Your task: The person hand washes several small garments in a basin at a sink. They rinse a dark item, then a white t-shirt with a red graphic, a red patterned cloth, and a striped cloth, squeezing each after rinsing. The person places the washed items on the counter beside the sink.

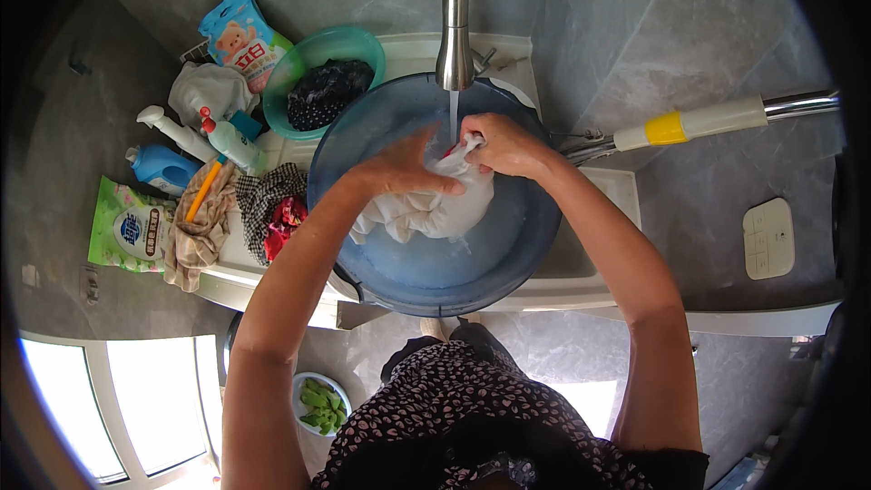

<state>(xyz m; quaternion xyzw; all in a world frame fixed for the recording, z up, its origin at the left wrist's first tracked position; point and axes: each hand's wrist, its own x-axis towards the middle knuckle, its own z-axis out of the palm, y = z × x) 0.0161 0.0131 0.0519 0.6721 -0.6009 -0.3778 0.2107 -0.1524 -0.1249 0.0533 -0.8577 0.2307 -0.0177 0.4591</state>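
Observation:
A wet white cloth (435, 207) with a small red part at its upper edge hangs into a large blue plastic basin (435, 296), which holds cloudy water. My right hand (507, 146) pinches the cloth's upper end between thumb and fingers. My left hand (408, 167) is spread over the cloth, thumb and fingers apart; whether its palm touches the fabric cannot be told. Just above both hands, a thin stream of water runs from a metal faucet (454, 58) into the basin.
Left of the basin stand a green plastic basin (373, 54) with dark wet clothing, detergent bags (129, 228), a spray bottle (177, 136) and crumpled cloths (204, 238). A pole with a yellow band (665, 128) juts in from the right. A bowl of green leaves (321, 405) sits below left.

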